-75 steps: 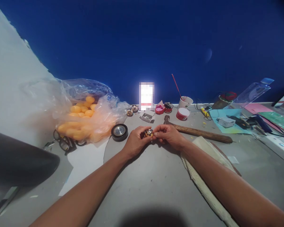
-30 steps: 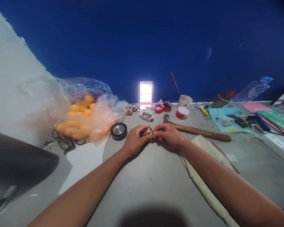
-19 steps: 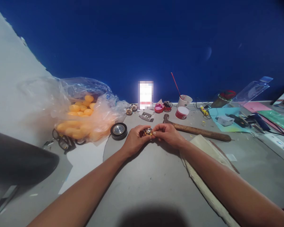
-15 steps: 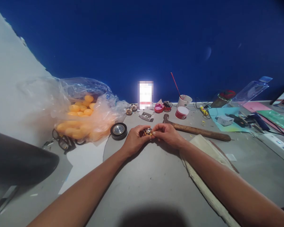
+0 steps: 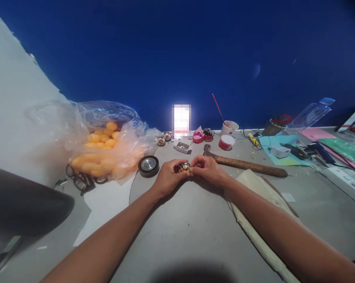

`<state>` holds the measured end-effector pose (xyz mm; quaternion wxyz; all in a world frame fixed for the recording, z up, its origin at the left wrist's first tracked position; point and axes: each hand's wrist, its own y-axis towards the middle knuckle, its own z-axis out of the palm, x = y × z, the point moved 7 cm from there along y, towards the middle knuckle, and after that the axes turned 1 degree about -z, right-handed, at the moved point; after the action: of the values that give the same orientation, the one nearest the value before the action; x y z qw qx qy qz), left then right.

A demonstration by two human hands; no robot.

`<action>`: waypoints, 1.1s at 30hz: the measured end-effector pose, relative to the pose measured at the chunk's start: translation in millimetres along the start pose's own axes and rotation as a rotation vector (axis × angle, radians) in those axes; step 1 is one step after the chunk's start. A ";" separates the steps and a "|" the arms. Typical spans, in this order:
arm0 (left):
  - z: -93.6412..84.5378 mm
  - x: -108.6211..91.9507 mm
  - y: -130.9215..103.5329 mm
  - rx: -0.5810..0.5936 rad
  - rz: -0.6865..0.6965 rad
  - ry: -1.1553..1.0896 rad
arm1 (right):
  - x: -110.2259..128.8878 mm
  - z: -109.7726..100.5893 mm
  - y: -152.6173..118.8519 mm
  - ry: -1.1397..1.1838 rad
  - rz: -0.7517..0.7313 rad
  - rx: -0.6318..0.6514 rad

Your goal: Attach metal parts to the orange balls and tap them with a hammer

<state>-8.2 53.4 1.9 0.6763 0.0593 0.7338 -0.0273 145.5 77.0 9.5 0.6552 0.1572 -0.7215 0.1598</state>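
Between my two hands, over the middle of the grey table (image 5: pixel 177 228), is a small shiny ball (image 5: pixel 185 167) with metallic studs on an orange-yellow body. My left hand (image 5: pixel 170 177) grips it from the left with thumb and fingers. From the right, the pinched fingertips of my right hand (image 5: pixel 208 169) touch the ball's side; whatever they may pinch is too small to make out. Two similar studded balls (image 5: pixel 161 140) lie near the wall. A small open box (image 5: pixel 182 146) of silvery pieces sits just behind my hands.
A hammer (image 5: pixel 251 166) and folded cloth (image 5: pixel 254 192) lie right. Left are a round black-rimmed object (image 5: pixel 148 166) and a plastic bag of orange balls (image 5: pixel 102 137). Red tubs (image 5: pixel 226 142), a white cup (image 5: pixel 230 127) and a bright screen (image 5: pixel 182 122) stand behind.
The view has shifted slightly, so the background sits a little lower. Both hands stay at the ball, with only a small change in how it and the fingers are turned.
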 end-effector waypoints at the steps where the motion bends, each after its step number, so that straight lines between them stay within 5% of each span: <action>1: 1.1 -0.1 -0.5 0.009 -0.014 -0.023 | -0.6 -0.2 0.0 0.004 0.000 -0.002; 9: 4.6 3.3 -1.2 0.023 -0.111 -0.224 | 0.5 -3.4 -2.1 0.086 0.029 -0.022; 17: 2.6 -5.5 -2.8 0.032 -0.062 -0.129 | 0.1 -2.9 -1.9 0.030 0.020 -0.021; 33: 3.2 -8.7 -2.8 -0.044 -0.143 -0.304 | 6.9 -2.3 -2.6 -0.121 -0.103 -0.064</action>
<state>-4.7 49.8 10.2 0.7771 -0.0127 0.6256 -0.0678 148.1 75.5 16.6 0.6225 0.1824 -0.7553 0.0932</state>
